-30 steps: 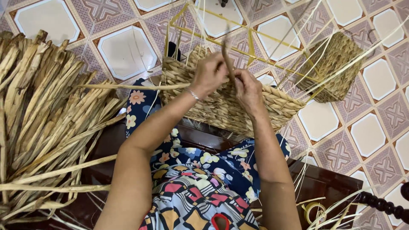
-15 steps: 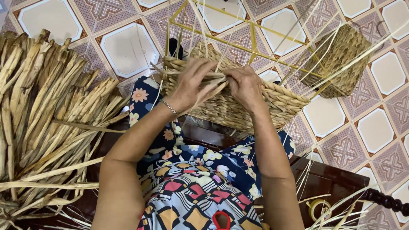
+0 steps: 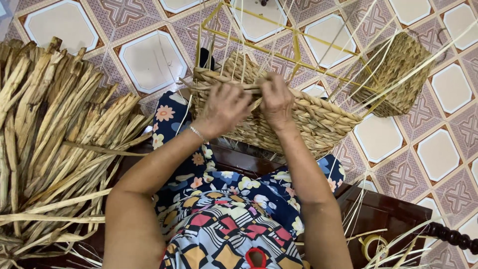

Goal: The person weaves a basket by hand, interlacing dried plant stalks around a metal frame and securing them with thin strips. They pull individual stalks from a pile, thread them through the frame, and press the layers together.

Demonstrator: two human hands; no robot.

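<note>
Both hands have come down from the raised strand they pinched a second ago and now sit side by side on the near rim of the half-woven basket, which has shifted slightly nearer in the view. Left hand lies with spread fingers over the top braided row, pressing a flat strand against the rim. Right hand is just beside it, touching at the thumbs, its fingers curled over the same rim; each grip is closed on the weave, though exactly which strand the right fingers pinch cannot be told. The basket rests on the person's knees, tilted away, its long axis running from left to lower right across the view. Above the woven part a yellow wire frame stands up, with pale upright strands running along it. The pressed strand lies level along the rim, pointing left past the left hand. At far left a bundle of dried reed lies on the tiled floor. A smaller finished basket sits on its side at upper right, well apart from the hands. A tape roll lies on the dark wooden seat at lower right.
</note>
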